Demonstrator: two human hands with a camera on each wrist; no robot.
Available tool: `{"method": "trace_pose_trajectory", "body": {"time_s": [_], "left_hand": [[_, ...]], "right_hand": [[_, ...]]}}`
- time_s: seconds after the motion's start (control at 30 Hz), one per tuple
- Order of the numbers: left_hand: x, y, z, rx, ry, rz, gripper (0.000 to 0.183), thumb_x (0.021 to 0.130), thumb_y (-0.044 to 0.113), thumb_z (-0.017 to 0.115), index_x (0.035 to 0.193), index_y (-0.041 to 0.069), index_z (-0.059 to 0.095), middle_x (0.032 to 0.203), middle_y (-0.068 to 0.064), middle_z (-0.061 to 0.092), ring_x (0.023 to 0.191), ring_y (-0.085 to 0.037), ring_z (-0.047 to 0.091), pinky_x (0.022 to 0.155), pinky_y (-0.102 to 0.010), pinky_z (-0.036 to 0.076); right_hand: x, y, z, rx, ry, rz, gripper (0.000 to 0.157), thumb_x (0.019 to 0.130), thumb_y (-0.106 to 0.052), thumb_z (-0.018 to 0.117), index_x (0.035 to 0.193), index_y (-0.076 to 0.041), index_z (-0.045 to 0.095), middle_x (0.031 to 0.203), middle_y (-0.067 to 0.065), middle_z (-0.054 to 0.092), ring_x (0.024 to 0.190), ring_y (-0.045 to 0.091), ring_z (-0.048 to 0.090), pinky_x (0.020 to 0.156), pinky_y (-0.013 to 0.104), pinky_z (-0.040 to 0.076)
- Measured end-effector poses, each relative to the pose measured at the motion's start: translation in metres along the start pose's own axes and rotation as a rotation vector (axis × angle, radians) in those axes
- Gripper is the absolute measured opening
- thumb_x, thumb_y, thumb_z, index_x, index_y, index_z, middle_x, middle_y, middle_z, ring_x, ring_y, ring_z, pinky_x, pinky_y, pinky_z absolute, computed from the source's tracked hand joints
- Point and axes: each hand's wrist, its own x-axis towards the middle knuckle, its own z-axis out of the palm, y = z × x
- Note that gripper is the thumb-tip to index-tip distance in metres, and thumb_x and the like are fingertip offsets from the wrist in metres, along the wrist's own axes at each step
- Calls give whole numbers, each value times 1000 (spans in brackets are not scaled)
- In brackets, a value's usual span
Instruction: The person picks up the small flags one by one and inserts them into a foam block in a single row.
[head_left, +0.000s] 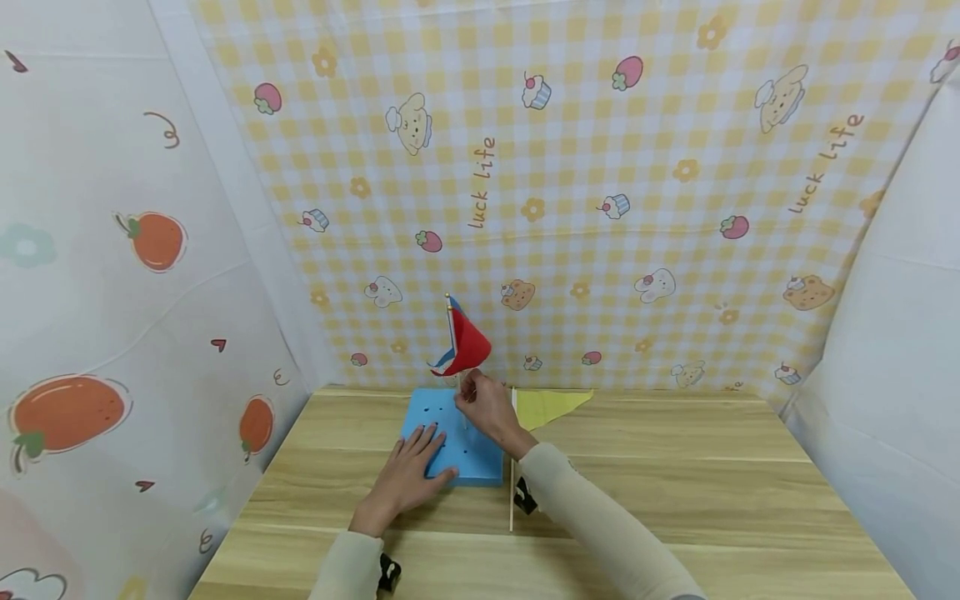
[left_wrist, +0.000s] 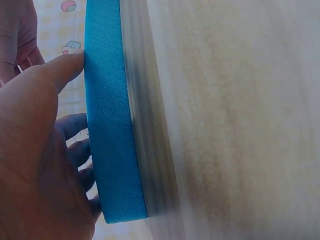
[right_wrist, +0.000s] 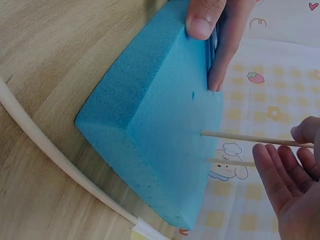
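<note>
A thick blue foam block (head_left: 480, 467) with several small holes lies on the table. My left hand (head_left: 407, 477) rests spread on its left part, fingers and thumb extended over the top. With thumb and fingers, my right hand (head_left: 489, 408) pinches the thin wooden stick (right_wrist: 240, 136) of a red flag (head_left: 471, 342). This stick stands upright, its lower end at a hole in the foam. Behind the red flag, partly hidden by it, is a blue flag (head_left: 442, 360); a second stick (right_wrist: 230, 162) stands in the block beside the held one.
A yellow flag (head_left: 551, 408) lies just right of the block, its long stick (head_left: 512, 508) pointing toward the front edge. The wood-grain table (head_left: 675, 483) extends to both sides. A yellow checked cloth (head_left: 570, 250) hangs behind, with white cloth at the left and right.
</note>
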Motion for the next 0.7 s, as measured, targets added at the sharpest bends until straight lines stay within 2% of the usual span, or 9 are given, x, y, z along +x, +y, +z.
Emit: {"method": "trace_pose_trajectory", "body": {"time_s": [0.17, 0.5, 0.7], "left_hand": [[0, 0, 0, 3, 4, -1, 79, 101, 58, 63, 160, 7, 50, 172, -15, 37, 163, -42, 27, 129, -69, 21], [1, -2, 1, 9, 2, 2, 78, 102, 58, 62, 160, 8, 49, 173, -15, 36, 163, -41, 27, 130, -68, 21], [1, -1, 0, 5, 4, 4, 78, 102, 59, 62, 160, 8, 50, 173, -15, 37, 163, -42, 27, 129, -69, 21]], "right_hand": [[-1, -1, -2, 7, -15, -2, 15, 95, -13, 79, 95, -10, 65, 87, 5, 74, 76, 14, 72, 68, 22, 61], [-1, 1, -4, 20, -37, 4, 17, 94, -13, 81, 96, -10, 64, 88, 6, 74, 78, 16, 73, 67, 21, 60], [-1, 2, -2, -13, -40, -35, 15, 95, -13, 81, 97, -9, 67, 90, 6, 76, 79, 16, 74, 70, 21, 61]]}}
